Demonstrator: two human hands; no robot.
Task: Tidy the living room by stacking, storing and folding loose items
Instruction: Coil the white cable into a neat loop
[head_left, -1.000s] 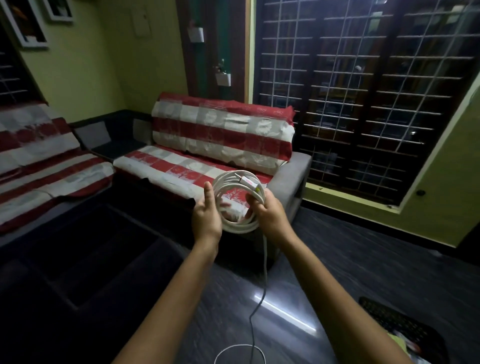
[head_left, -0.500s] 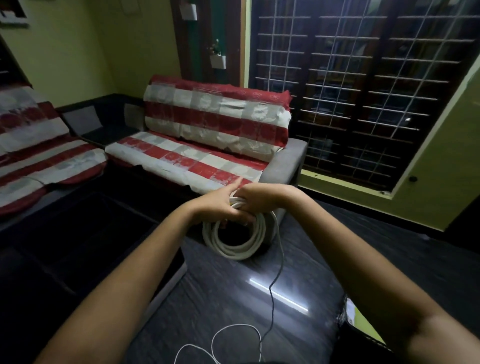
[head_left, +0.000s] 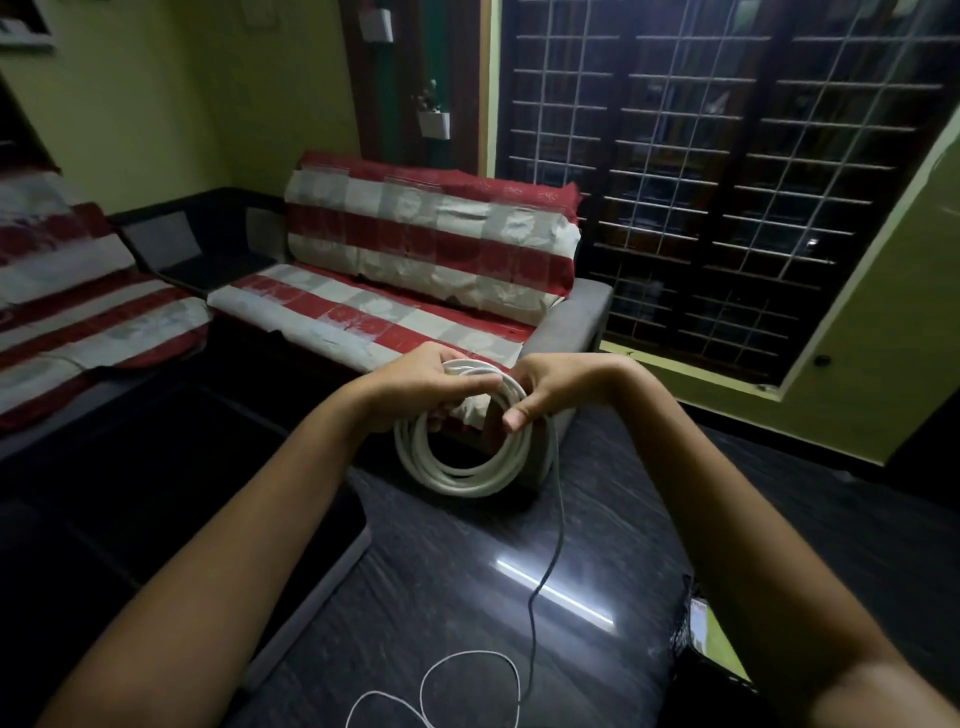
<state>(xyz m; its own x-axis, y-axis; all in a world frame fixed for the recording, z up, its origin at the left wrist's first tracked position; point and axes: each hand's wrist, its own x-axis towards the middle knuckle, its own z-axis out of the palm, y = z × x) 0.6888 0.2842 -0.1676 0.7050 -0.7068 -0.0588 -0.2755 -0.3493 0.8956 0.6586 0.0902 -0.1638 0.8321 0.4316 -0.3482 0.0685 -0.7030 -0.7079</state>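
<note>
both hands hold a white cable coil (head_left: 464, 451) upright in front of the chest: the left hand (head_left: 415, 387) grips its top left, fingers curled round the loops, and the right hand (head_left: 545, 389) pinches its top right. a loose strand (head_left: 540, 587) trails down from the right hand to the dark floor (head_left: 457, 571); a striped sofa (head_left: 415, 270) sits beyond the hands

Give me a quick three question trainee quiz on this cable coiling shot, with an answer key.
1. True or false: both hands grip the cable coil.
2. Where does the loose tail run? A) onto the sofa B) down to the floor C) up the window
3. Fill in: the sofa cover is striped red and ____.

Key: 1 true, the left hand and right hand both hold the coil's top. 2 B, it loops on the floor. 3 white.
</note>
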